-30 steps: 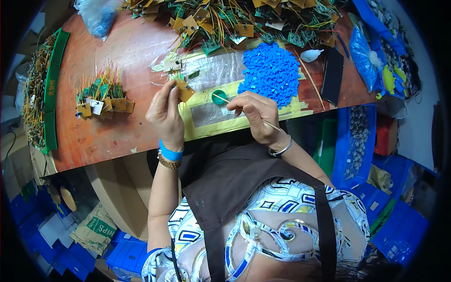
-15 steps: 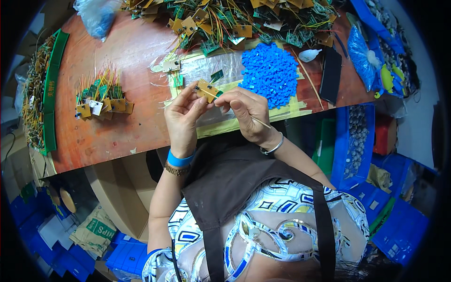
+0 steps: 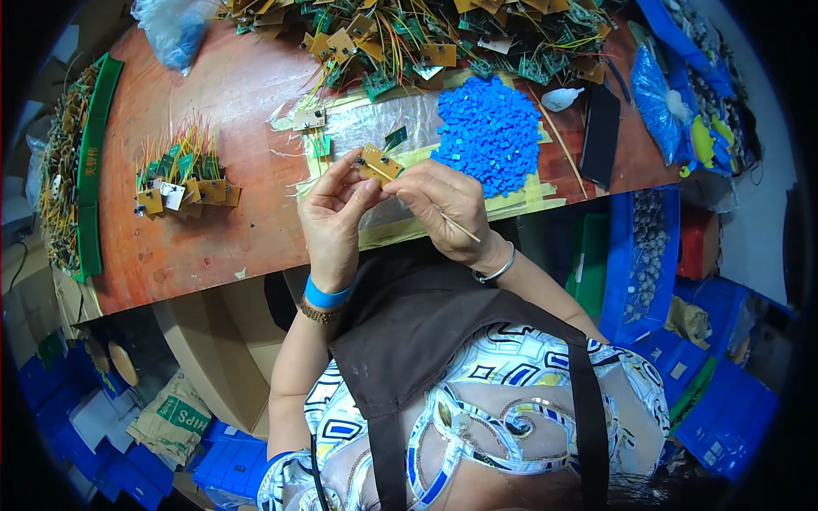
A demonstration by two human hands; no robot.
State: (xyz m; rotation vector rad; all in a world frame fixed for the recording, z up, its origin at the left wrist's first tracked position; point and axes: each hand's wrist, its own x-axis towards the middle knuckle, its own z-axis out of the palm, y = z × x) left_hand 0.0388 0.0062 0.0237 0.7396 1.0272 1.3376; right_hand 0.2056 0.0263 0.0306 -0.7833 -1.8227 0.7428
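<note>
My left hand (image 3: pixel 332 215) pinches a tan circuit board (image 3: pixel 380 162) by its left edge between thumb and fingers. Just beyond that board shows a small green circuit board (image 3: pixel 395 138); whether a wire joins the two is too small to tell. A thin wooden stick (image 3: pixel 460 225) lies in my closed right hand (image 3: pixel 450 198), its back end sticking out below the palm. Its front part reaches the face of the tan board, close to the right fingertips. Right beside this hand spreads a heap of small blue plastic pieces (image 3: pixel 489 136).
Wired circuit boards pile up (image 3: pixel 383 43) along the table's far side. A smaller bunch (image 3: pixel 187 183) sits at left, near a green-walled tray (image 3: pixel 90 170) of boards. At right lie a white squeeze bottle (image 3: pixel 561 100), a black flat block (image 3: pixel 600 136) and a bag of blue pieces (image 3: pixel 656 106).
My right hand has turned and dipped slightly, and the stick's back end now points lower. The tan board has tilted a little in my left hand, which stays in almost the same place.
</note>
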